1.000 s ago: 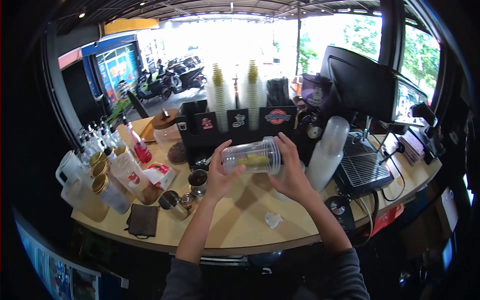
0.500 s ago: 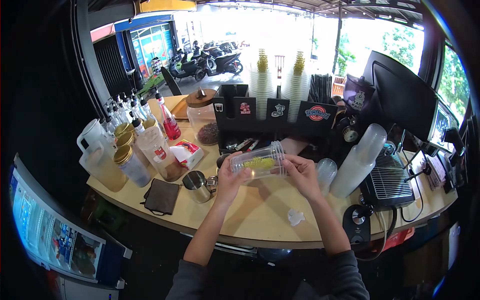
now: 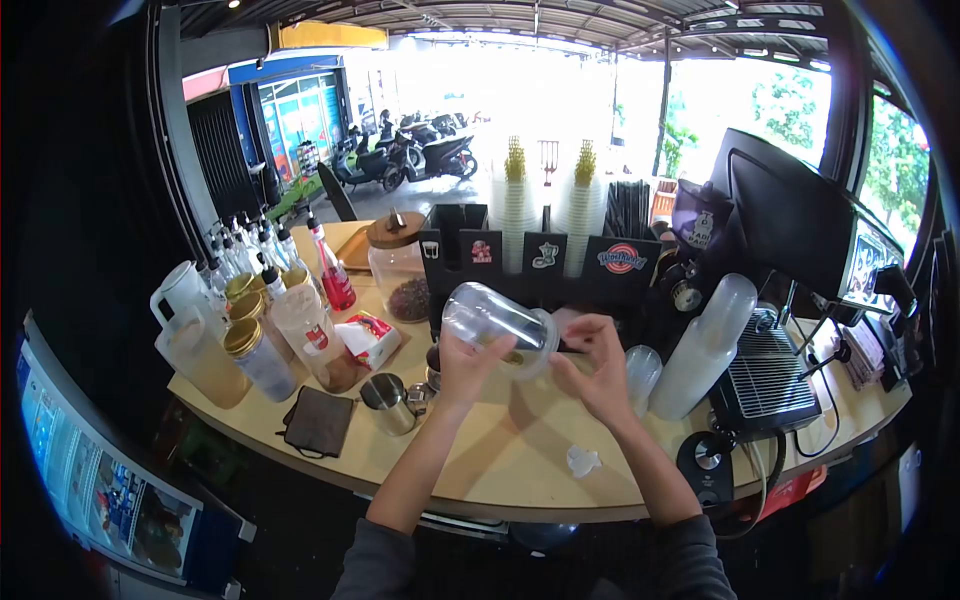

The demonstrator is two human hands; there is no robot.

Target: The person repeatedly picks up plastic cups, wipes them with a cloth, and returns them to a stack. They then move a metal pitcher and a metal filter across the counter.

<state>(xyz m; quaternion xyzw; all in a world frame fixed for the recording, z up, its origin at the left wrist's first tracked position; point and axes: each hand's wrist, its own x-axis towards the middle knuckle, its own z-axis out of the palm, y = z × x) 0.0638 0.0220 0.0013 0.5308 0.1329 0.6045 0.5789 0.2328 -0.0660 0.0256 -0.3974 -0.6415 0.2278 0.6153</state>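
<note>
My left hand (image 3: 466, 372) is wrapped round a clear plastic cup (image 3: 498, 312), which lies tilted on its side above the counter with its rim to the right. Part of a yellow-green print shows low on the cup, mostly behind my thumb. Just right of the rim is my right hand (image 3: 603, 372), its fingers bent and apart, the thumb tip close to the rim. A steel milk jug (image 3: 388, 404) stands below and left of my left hand. On the counter (image 3: 500, 455) under my right hand lies a crumpled white scrap (image 3: 582, 461).
Behind my hands stands a black organizer (image 3: 510, 258) with tall cup stacks. Stacked clear cups (image 3: 690, 365) lean beside a coffee machine (image 3: 765, 375) at right. Jars, syrup bottles (image 3: 335, 280), a tissue pack (image 3: 368, 340) and a dark pouch (image 3: 318, 420) sit at left.
The cup has turned so its rim end points lower right and its print faces down. My right hand has come off the rim, fingers now apart. The view has tilted up slightly.
</note>
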